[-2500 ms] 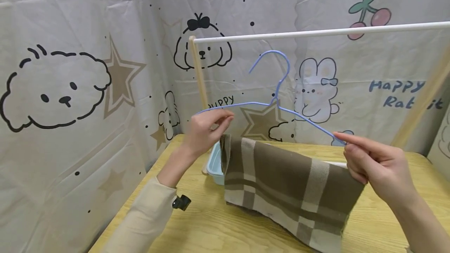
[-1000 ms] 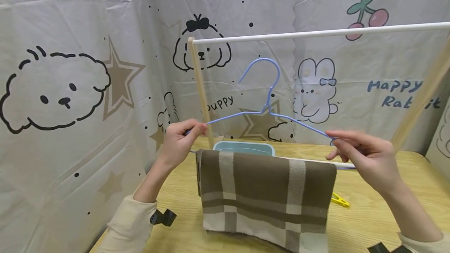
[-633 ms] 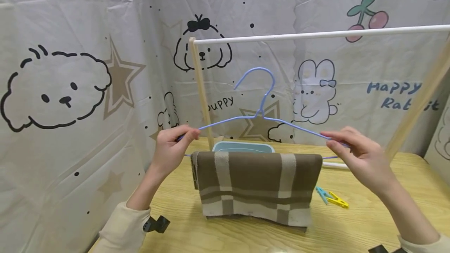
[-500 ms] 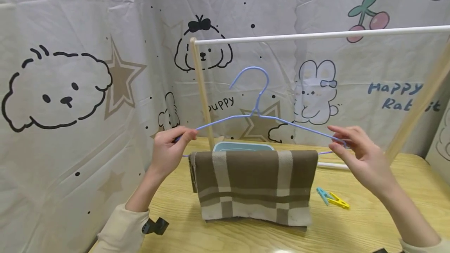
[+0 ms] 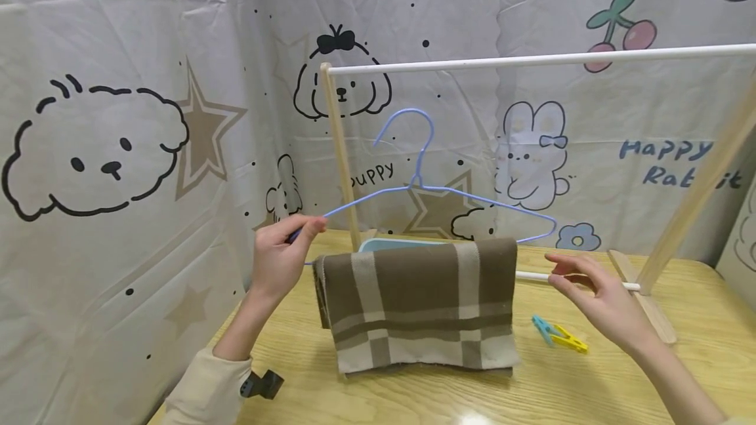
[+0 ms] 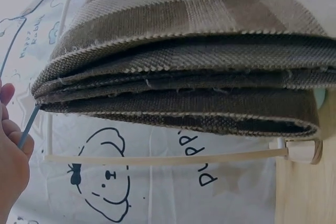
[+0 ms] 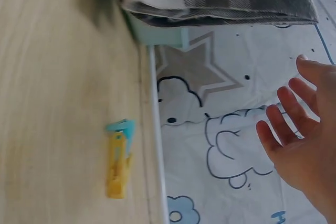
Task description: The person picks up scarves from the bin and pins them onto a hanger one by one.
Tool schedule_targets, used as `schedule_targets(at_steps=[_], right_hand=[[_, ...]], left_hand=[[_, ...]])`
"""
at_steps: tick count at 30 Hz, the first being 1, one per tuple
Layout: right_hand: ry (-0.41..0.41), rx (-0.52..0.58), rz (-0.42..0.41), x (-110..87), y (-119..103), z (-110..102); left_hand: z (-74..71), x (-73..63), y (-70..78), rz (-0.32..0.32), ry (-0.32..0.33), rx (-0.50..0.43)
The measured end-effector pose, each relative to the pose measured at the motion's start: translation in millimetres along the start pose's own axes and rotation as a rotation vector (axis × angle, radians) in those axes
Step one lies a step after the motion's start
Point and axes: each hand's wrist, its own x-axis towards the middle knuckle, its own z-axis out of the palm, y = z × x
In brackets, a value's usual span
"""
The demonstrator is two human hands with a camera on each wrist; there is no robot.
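A blue wire hanger (image 5: 472, 197) is held up in front of the rack, its hook pointing upward. Folded over its lower bar hangs a brown and cream plaid cloth (image 5: 413, 307), whose layered edge fills much of the left wrist view. My left hand (image 5: 283, 254) grips the hanger's left end, with thumb and fingers curled round the wire. Off to the right of the cloth, my right hand (image 5: 596, 294) holds nothing; its fingers are loosely bent and apart from the hanger. Below and left of that hand, a blue clothespin (image 5: 542, 330) and a yellow clothespin (image 5: 569, 338) lie on the table.
A drying rack with a white top rail (image 5: 531, 58) and wooden posts (image 5: 697, 195) stands on the wooden table (image 5: 307, 379). Behind the cloth is a light blue basin (image 5: 396, 244), partly hidden. Printed curtains (image 5: 236, 123) enclose the back and left side.
The hanger and cloth have shifted left and come level. My right hand has let go of the hanger's right end and dropped lower. The clothespins have come into view from behind the cloth.
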Motion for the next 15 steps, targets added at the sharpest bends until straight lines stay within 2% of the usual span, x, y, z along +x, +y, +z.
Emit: schedule_targets(at_steps=[8,15], right_hand=[[-0.065,-0.078,0.019,-9.7,16.1,10.8],[-0.128,-0.141,0.035,-15.5,34.5,17.1]], left_hand=[[2.7,-5.9,-3.7,-0.016,0.033,0.032],[7.0,-9.1,-8.8,0.000,0.015,0.022]])
